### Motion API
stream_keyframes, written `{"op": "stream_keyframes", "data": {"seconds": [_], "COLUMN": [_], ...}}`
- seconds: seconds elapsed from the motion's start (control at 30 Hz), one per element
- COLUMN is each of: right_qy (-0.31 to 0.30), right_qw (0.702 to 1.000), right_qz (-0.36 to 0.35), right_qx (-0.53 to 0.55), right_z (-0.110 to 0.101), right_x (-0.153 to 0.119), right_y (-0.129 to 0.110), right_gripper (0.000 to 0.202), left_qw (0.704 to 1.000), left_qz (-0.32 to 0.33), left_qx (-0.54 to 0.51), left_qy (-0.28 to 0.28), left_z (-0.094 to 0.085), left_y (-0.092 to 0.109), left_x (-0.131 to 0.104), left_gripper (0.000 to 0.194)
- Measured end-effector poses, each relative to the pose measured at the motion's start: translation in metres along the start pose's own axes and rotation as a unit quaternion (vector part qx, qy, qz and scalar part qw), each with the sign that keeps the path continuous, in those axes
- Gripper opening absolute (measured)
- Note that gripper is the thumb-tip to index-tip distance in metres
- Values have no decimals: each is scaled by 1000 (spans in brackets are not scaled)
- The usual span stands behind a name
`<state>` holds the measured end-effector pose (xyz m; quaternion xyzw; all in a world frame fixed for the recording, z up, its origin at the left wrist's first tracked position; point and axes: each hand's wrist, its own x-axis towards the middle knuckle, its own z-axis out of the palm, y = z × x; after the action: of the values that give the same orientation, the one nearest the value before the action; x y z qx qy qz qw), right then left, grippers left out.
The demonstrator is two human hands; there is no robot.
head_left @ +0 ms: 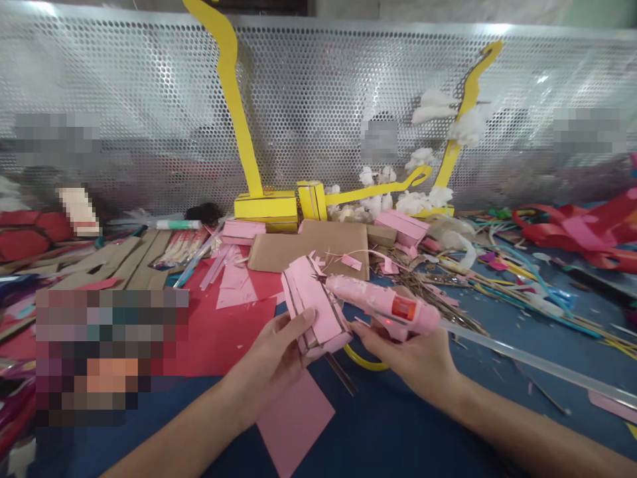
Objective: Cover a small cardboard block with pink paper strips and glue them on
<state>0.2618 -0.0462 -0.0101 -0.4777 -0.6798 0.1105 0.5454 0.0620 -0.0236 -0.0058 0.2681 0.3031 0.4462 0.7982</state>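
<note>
My left hand grips a small pink box with dark lines along its edges, thumb on its face and the other fingers partly hidden beneath. A pink hot glue gun is in my right hand, with a red light showing on its side. The gun's tip is at the upper right edge of the box. From the gun's rear, a long clear glue stick runs to the right. Below the box lies a pink paper sheet.
Yellow cardboard boxes with tall curved strips stand by a perforated metal screen. White fluff, brown cardboard, twigs and red paper lie around. Pipe cleaners and ribbons are at the right.
</note>
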Motion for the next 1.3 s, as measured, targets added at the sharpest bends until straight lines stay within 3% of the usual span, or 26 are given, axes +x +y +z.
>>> {"op": "stream_keyframes", "data": {"seconds": [0.67, 0.97, 1.17, 1.3], "right_qy": [-16, -31, -2, 3], "right_qw": [999, 998, 1000, 999], "right_qz": [-32, -30, -28, -43], "right_qx": [-24, -35, -11, -1], "right_z": [-2, -5, -2, -4], "right_x": [-3, -3, -1, 1], "right_y": [3, 2, -2, -6], "right_gripper": [20, 20, 13, 14], "left_qw": [1000, 1000, 999, 999], "left_qz": [-15, -16, -21, -19], "left_qx": [11, -6, 2, -1], "left_qy": [-17, 6, -48, -36], "left_z": [1, 2, 0, 2], "left_y": [1, 2, -3, -3], "left_x": [-3, -3, -4, -5], "left_gripper": [27, 24, 25, 27]}}
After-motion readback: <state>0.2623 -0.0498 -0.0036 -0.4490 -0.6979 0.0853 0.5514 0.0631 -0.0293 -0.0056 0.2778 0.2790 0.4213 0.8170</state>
